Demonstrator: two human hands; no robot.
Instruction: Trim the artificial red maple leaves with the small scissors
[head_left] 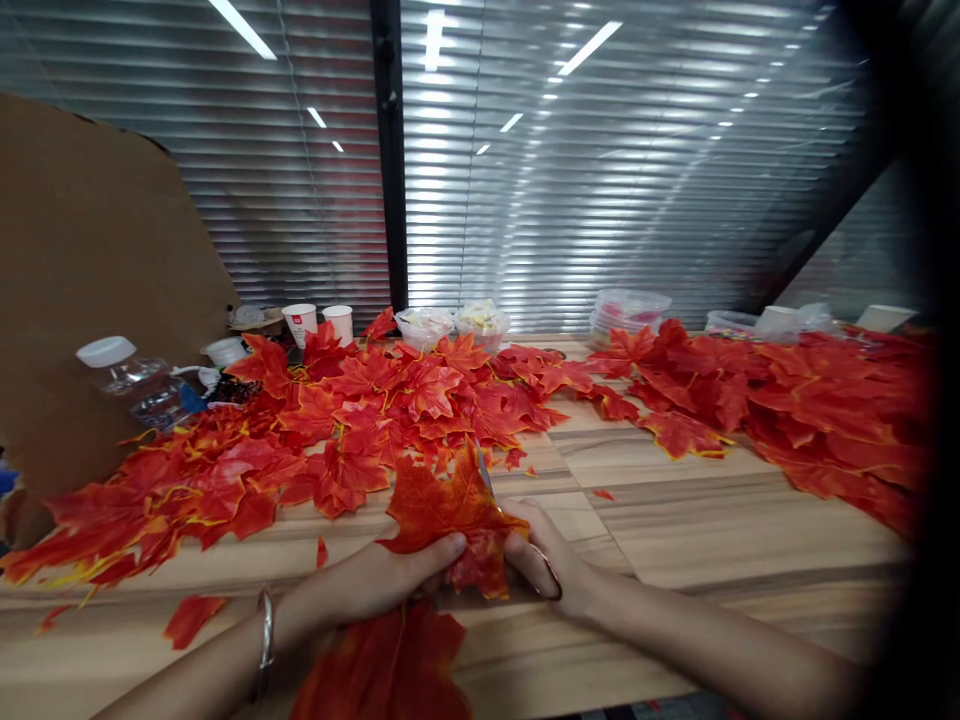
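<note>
My left hand (409,572) is closed on a red-orange artificial maple leaf (442,500), its thumb pressed on the leaf's lower part. Another large red maple leaf (390,665) hangs below that hand, near the front edge of the table. In my right hand (551,555) is a pair of scissors (484,468). One blade shows upright behind the leaf's right side, and a handle loop rings the fingers. Part of the scissors is hidden by the leaf and the hand, so how far the blades are apart cannot be told.
A broad heap of red maple leaves (420,390) spreads over the wooden table (592,520), with a second pile (810,395) at right. Leaf scraps (193,618) lie around. Behind stand paper cups (300,322), plastic tubs (630,308), a clear bottle (135,375) and a cardboard sheet (90,250).
</note>
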